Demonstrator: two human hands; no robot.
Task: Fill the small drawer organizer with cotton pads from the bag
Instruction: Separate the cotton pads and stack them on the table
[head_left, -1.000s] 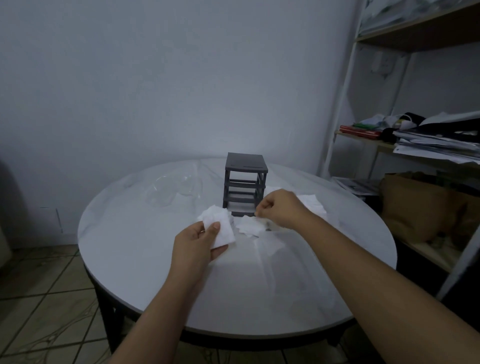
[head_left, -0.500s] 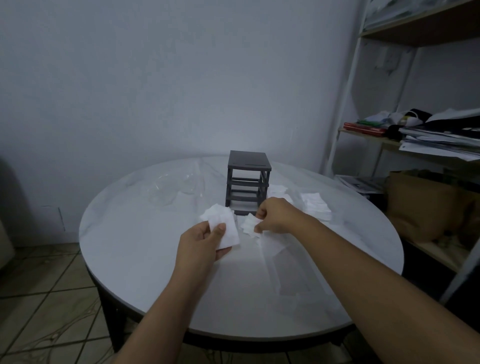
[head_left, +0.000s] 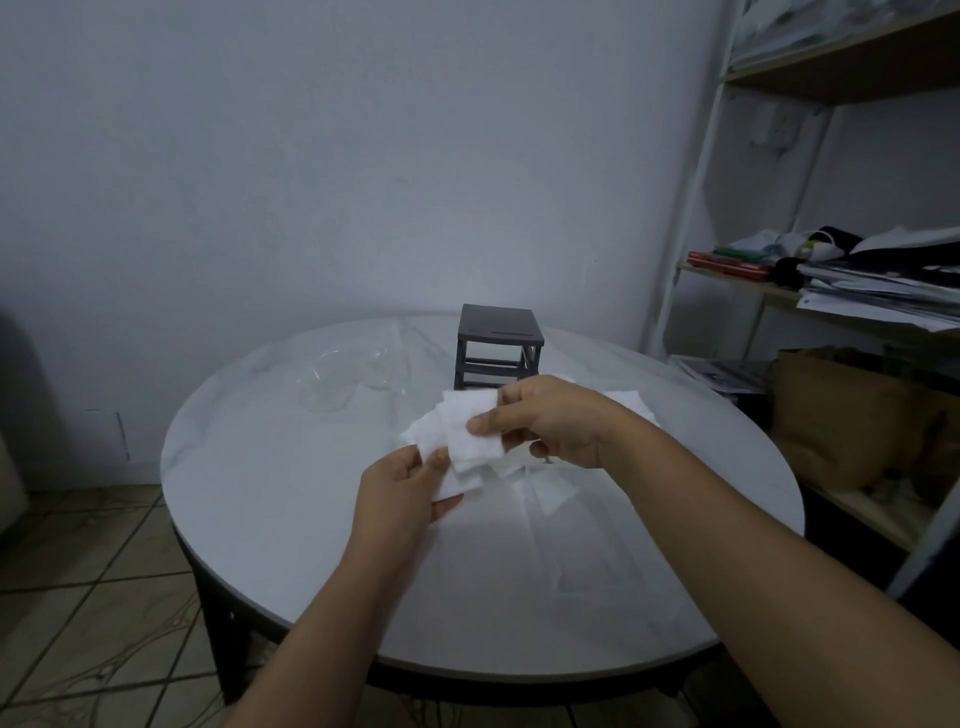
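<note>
A plain pale wall (head_left: 311, 156) fills the background, with a tiled floor (head_left: 93, 597) below on the left. A round white bench (head_left: 311, 519) on dark legs takes up the middle. On the right stands a white-framed shelf (head_left: 691, 218) stacked with papers (head_left: 872, 296) and some coloured items too dim to name.

The organizer (head_left: 497, 338), a dark grey upright frame with open tiers on its front, stands on the far middle of the bench. To its left a clear, crumpled bag (head_left: 353, 374) lies flat on the bench, apart from the organizer.

Both hands are raised above the bench, in front of the organizer. The right hand (head_left: 556, 421) reaches in from the right, its grip closed on the top of the white pads (head_left: 470, 431), thumb on the front face and fingers curled behind. The left hand (head_left: 400, 493), lower and nearer, has its grip clamped on the bottom edge of the same fanned bunch, thumb on top.

Loose pads (head_left: 631, 402) lie on the bench just right of the organizer, partly hidden by the right wrist. More white pieces lie under the hands; their number cannot be told.
</note>
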